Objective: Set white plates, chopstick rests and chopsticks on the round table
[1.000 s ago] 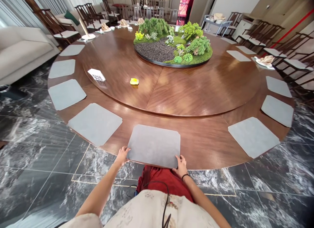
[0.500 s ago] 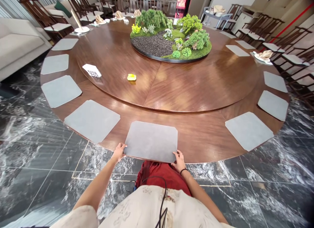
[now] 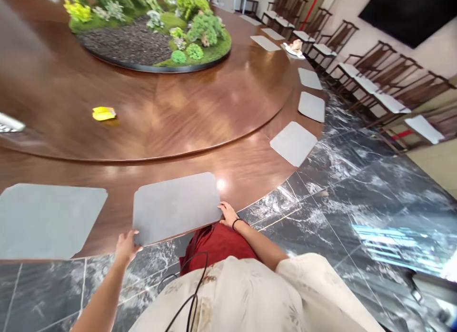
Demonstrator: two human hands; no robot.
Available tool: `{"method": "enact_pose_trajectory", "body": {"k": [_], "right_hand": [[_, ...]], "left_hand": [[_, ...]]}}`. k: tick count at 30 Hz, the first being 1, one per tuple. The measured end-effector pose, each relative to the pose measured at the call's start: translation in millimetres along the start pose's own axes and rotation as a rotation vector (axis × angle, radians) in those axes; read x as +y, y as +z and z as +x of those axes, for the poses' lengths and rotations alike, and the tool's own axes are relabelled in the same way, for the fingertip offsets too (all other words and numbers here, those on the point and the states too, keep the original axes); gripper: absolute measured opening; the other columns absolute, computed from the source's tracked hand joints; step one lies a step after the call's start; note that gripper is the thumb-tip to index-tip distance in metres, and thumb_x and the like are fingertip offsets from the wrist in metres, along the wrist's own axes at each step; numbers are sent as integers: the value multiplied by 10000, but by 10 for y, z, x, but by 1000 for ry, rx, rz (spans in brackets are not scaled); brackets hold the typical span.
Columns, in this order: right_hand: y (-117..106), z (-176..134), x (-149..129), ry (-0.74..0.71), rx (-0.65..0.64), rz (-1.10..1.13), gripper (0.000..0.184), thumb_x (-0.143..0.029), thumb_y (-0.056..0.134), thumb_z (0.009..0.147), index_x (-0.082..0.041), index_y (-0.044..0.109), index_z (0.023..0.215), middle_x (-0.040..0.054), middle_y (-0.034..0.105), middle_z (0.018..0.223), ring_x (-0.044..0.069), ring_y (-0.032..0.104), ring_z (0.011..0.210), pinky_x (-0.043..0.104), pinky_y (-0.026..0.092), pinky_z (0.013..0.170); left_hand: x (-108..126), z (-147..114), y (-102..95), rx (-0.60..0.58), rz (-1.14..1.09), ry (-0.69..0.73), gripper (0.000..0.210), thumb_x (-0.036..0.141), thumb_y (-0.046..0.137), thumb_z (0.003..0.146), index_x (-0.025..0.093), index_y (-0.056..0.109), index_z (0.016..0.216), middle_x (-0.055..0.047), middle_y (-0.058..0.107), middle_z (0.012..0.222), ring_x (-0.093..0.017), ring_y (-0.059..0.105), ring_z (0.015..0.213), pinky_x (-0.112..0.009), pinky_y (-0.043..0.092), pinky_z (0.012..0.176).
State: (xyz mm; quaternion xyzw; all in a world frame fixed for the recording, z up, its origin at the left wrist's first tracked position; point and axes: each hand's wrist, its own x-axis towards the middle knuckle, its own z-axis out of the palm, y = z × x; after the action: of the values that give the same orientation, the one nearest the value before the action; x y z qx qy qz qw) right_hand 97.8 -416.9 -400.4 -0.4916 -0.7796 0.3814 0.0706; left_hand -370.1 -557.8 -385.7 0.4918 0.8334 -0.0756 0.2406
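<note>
A grey placemat (image 3: 176,206) lies flat at the near edge of the round wooden table (image 3: 243,175), right in front of me. My left hand (image 3: 126,246) is at its near left corner, with curled fingers at the corner and table edge. At the near right corner, my right hand (image 3: 228,213) has its fingers on the mat's side edge. Both hands grip the mat lightly by its corners; the undersides of the fingers are hidden. A black band circles my right wrist.
Another grey placemat (image 3: 50,220) lies to the left, and several more follow the rim on the right. On the raised turntable (image 3: 143,127) stand a miniature garden (image 3: 150,37) and a small yellow object (image 3: 104,113). Chairs (image 3: 378,84) line the right wall.
My view has swung right, so the table appears shifted left and the right-hand chairs and a wall screen show. Both hands stay at the placemat's near corners.
</note>
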Motion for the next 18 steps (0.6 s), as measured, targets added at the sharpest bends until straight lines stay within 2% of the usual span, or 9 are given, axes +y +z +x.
{"method": "enact_pose_trajectory", "body": {"k": [2,4,5,6,8,10,13,15,18], "right_hand": [[-71,-98,121,-11,15,34,796,-175,806,568,-207,491,1299,112,367,1411,270,390,1277,411,325,1106],[-198,-252,307,27,78,71,696,-186,771,620,-216,516,1266,108,396,1383,270,403,1272,429,327,1104],[-286,-350,422,58,127,92,634,-183,744,647,-221,532,1243,105,409,1368,267,408,1271,437,329,1103],[-390,-460,552,91,185,112,578,-173,715,670,-222,544,1220,103,422,1351,262,414,1268,442,331,1102],[-641,-714,841,159,318,152,502,-143,659,697,-222,557,1183,99,445,1318,250,434,1250,443,342,1095],[-930,-999,1157,223,451,188,457,-128,617,717,-224,558,1160,94,465,1290,238,455,1229,442,357,1086],[-1382,-1430,1655,316,614,225,403,-116,584,735,-221,559,1124,91,496,1245,227,481,1203,425,379,1069],[-1688,-1668,1989,366,681,223,387,-93,574,732,-218,563,1098,91,516,1212,223,494,1186,407,388,1057],[-2193,-1843,2475,401,692,189,376,-59,564,725,-216,573,1067,90,526,1195,224,507,1161,399,390,1038]], "left_hand": [[276,-37,-21,33,82,-90,622,206,637,668,101,450,1252,-232,347,1325,-431,402,1230,-536,415,920],[767,-103,-42,77,142,-82,758,264,668,655,91,368,1330,-275,234,1408,-515,306,1255,-611,403,872],[1098,-147,-52,97,155,-1,844,309,687,655,119,307,1383,-252,205,1441,-499,287,1270,-602,398,893],[1480,-200,-59,103,158,155,907,355,693,663,144,249,1425,-228,210,1455,-475,304,1265,-584,401,906],[2359,-330,-57,102,80,473,814,388,622,747,133,256,1428,-204,304,1417,-401,372,1233,-526,395,953],[3299,-485,-23,-2,-57,751,672,370,596,772,133,366,1358,-181,396,1350,-331,400,1236,-476,340,1043],[4586,-731,83,-257,-209,972,514,344,575,797,184,479,1276,-136,484,1285,-275,465,1196,-435,347,1060],[5256,-881,160,-394,-256,1022,461,330,578,796,193,521,1233,-120,531,1234,-264,502,1163,-424,370,1046],[5933,-1030,242,-530,-306,1019,458,350,569,806,199,521,1235,-112,544,1249,-251,548,1124,-400,411,1010]]}}
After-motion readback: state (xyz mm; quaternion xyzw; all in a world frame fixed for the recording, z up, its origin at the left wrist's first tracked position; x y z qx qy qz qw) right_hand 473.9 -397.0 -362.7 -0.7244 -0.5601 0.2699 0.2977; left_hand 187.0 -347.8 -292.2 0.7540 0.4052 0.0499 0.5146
